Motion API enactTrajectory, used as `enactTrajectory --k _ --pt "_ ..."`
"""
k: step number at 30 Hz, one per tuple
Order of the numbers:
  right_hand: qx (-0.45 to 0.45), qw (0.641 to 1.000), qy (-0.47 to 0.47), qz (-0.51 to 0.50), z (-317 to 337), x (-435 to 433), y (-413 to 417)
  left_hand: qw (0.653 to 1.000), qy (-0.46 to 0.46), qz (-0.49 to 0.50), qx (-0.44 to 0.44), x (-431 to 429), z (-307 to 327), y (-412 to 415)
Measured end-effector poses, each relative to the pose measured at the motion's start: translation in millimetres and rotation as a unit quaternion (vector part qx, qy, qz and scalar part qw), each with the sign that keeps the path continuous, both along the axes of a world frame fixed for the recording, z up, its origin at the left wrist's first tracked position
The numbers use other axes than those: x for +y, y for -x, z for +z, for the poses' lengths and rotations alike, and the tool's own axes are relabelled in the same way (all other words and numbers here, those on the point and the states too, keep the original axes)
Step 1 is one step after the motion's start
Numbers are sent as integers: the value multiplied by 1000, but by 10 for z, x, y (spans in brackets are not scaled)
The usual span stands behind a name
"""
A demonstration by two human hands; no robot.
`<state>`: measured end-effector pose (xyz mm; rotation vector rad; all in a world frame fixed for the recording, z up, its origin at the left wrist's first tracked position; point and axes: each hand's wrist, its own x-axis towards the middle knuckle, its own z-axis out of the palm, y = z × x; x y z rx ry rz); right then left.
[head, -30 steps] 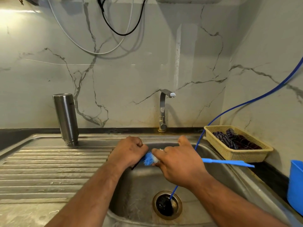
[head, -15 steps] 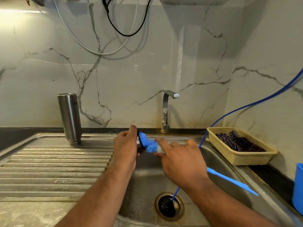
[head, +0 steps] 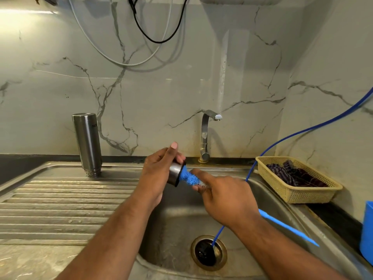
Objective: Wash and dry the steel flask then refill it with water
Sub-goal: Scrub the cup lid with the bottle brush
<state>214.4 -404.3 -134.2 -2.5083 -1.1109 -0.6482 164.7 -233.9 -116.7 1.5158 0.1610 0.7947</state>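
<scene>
Item, cap-scrubbing: my left hand (head: 156, 174) clamps the flask cap (head: 176, 173) over the sink (head: 268, 190), right hand (head: 226, 201) gripping the brush (head: 189, 177) inside it, steel flask (head: 87, 143) inverted on the drainboard; a wet cap could slip bowlward.

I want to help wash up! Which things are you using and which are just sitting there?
In use: steel flask standing upside down, steel flask cap in left hand, blue bottle brush in right hand, steel sink, tap.

Lying about: yellow basket of dark cloths, blue tub.
</scene>
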Motion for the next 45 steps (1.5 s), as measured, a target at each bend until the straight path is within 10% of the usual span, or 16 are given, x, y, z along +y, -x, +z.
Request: enactTrajectory --k 3,7,17,24,29,36,40,45 --pt "-70 997 38 -5 43 -69 12 992 103 -45 56 62 -8 6" --pt "-75 995 67 -29 60 -85 0 973 3 -89 213 90 -80 107" --pt "-6 998 49 -24 40 -96 -87 994 -4 -83 77 -13 2 99" --pt "-80 993 86 -14 -24 -47 -149 964 -12 -91 248 86 -141 122" --pt "-15 998 59 -30 -28 -76 -221 979 -84 -115 144 78 -59 63" --pt "-77 993 88 -8 -23 -94 -192 984 102 -98 106 163 -91 93" --pt "-78 992 96 -10 -37 -86 -196 956 14 -137 258 131 -214 97" --pt "-8 997 71 -21 -18 -128 -224 978 -38 -157 132 156 -127 51"
